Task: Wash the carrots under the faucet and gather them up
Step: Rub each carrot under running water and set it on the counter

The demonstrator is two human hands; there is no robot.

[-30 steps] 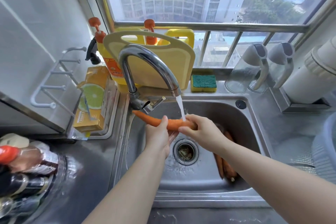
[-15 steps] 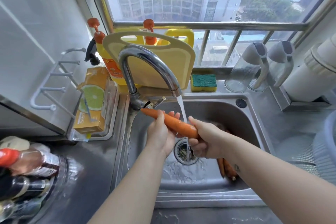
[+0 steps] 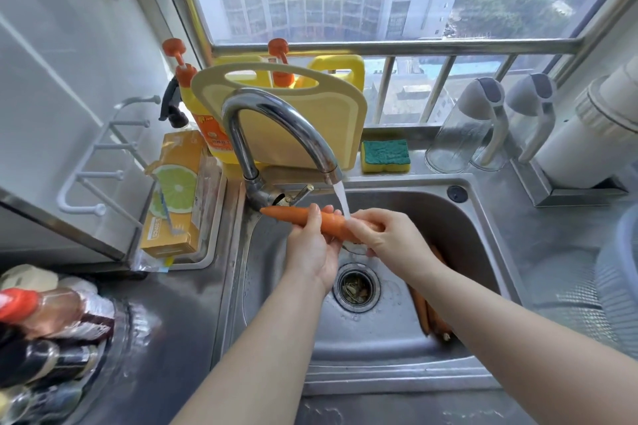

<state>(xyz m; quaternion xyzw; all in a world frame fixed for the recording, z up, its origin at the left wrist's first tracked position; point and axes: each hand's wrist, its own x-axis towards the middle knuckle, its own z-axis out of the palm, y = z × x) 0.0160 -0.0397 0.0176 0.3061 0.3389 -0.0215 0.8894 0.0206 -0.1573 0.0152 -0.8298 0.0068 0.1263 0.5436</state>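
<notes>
As water (image 3: 341, 200) wets the sink (image 3: 466, 238), left hand (image 3: 312, 248) and right hand (image 3: 390, 235) hold a carrot (image 3: 290, 214).

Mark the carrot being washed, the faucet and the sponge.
carrot (image 3: 331, 223): head view, bare orange midsection.
faucet (image 3: 262, 102): head view, top of the curved spout.
sponge (image 3: 385, 150): head view, green top face.

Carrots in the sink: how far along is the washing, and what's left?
Done: the faucet is running; no carrot looks gathered yet. In hand: one carrot is under the water stream, the left hand gripping its middle, the right hand holding its thick end. Left: several other carrots lie on the sink floor beneath the right forearm; whether they are washed cannot be told. Then gather them all.
</notes>
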